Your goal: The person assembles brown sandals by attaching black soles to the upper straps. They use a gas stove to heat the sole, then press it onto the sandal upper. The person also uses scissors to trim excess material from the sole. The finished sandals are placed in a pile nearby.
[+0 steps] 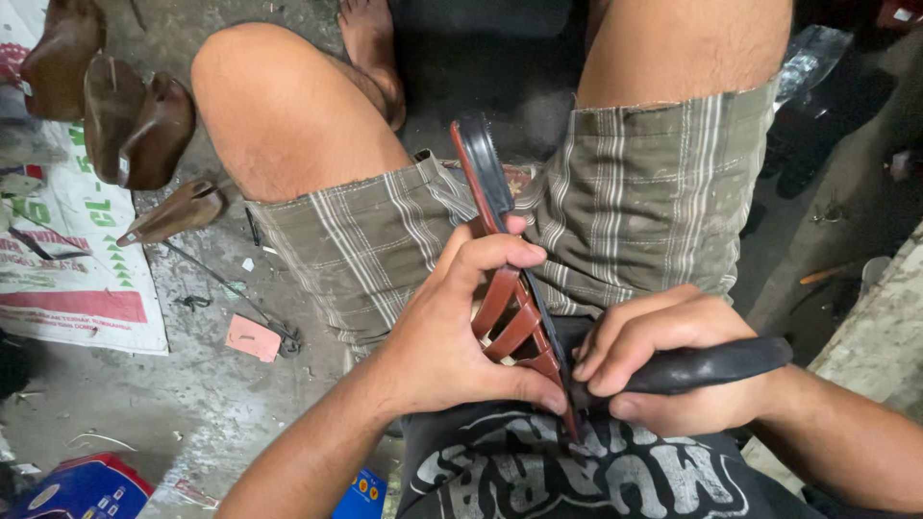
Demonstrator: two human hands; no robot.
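Sandal point(500, 288), red-brown with strap bands and a dark sole edge, stands on edge across the seated person's lap, its length running from the gap between the thighs toward the belly. Left hand point(452, 336) is wrapped around the strap side: thumb lies over the top near the sole edge, fingers curl under and between the straps, clamped firmly on the sandal. Right hand point(663, 360) is closed in a fist around a black-handled tool point(711, 365); handle projects to the right past the knuckles, working end is hidden where it meets the sandal's near end, so the tip cannot be made out. Both hands sit close together, nearly touching at the sandal's near end.

Plaid shorts point(635, 202) cover both thighs; a dark printed shirt point(577, 471) fills the bottom edge of the view. One bare foot point(375, 53) rests on the floor at the top centre.

Concrete floor point(192, 404), left side: several brown wooden shoe lasts point(125, 125) lie grouped near the upper left corner, partly on a printed white sack point(67, 259). A small pink scrap point(253, 337) lies beside the left thigh. A blue box point(82, 488) sits at the lower left corner.
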